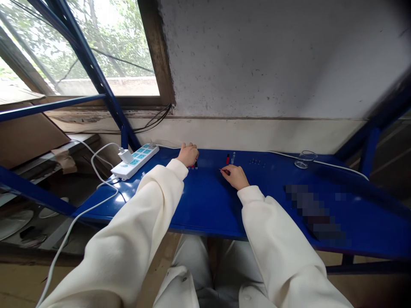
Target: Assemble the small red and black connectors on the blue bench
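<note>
My left hand [188,155] is curled at the back of the blue table [205,201], with its fingers bent down. Just below its fingertips is a small row of short pen-like pieces [192,167], red, black and clear; which of them it grips is hidden. My right hand [236,177] is closed in a pinch over the middle of the table, a tiny thin light-tipped piece [221,170] showing at its fingertips. Behind that hand lie a red-and-black pen-like piece [227,159] and a clear tube-like piece [233,157].
Several tiny clear parts [255,161] lie right of centre. A clear glass cup [304,160] stands at the back right, near a white cable. A pixelated dark object [314,211] is at the right. The white power strip [136,161] sits at the left, its cord hanging off the edge.
</note>
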{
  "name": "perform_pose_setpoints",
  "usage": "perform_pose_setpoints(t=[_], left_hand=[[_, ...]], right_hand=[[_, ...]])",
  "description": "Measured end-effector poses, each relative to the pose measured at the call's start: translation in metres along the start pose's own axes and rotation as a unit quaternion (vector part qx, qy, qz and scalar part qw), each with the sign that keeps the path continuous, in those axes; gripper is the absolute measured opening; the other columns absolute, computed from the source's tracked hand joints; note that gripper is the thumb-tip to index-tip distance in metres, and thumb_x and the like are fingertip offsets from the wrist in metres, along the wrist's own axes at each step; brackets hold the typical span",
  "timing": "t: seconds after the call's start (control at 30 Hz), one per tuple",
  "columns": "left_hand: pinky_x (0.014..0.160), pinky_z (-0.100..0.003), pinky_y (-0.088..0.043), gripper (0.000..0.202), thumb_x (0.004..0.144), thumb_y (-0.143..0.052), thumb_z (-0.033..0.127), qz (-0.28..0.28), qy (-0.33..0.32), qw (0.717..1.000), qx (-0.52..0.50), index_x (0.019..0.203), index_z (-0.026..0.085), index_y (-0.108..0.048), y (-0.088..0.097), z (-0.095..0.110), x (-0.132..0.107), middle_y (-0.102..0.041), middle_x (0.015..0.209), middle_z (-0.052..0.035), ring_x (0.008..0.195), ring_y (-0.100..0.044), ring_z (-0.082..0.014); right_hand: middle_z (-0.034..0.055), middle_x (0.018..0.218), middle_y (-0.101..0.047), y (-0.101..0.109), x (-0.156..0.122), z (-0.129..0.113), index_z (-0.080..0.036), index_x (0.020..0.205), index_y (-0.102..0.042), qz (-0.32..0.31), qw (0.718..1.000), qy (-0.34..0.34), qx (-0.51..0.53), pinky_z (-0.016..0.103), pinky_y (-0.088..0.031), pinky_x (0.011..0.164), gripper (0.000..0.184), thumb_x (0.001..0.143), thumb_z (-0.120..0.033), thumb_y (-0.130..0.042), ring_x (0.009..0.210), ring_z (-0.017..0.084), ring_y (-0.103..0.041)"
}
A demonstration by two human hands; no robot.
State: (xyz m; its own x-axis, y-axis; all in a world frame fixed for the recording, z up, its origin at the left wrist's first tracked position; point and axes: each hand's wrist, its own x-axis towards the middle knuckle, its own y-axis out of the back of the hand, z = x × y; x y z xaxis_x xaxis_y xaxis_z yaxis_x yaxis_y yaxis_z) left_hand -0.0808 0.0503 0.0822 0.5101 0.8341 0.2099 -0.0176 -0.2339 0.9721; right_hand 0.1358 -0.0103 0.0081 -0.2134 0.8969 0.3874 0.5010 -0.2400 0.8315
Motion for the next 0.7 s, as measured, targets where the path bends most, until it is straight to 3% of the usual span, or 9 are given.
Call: perform_pose_setpoints(t=[0.7], left_hand=[[0.085, -0.042, -0.024, 0.012, 0.067, -0.06, 0.014, -0.052, 0.007, 0.998, 0.024, 0.077, 0.015, -0.065, 0.0068, 0.0031, -0.0038, -0.057, 0.098, -0.0103, 0.099, -0.044, -0.0272]], right_hand=[[0.0021, 0.07, -0.06, 0.0014, 0.0001, -0.0015, -0.019, 0.08, -0.065, 0.0, 1.0, 0.001, 0.002, 0.025, -0.034, 0.062, 0.022, 0.082, -0.03, -0.045, 0.061, 0.012, -0.051]])
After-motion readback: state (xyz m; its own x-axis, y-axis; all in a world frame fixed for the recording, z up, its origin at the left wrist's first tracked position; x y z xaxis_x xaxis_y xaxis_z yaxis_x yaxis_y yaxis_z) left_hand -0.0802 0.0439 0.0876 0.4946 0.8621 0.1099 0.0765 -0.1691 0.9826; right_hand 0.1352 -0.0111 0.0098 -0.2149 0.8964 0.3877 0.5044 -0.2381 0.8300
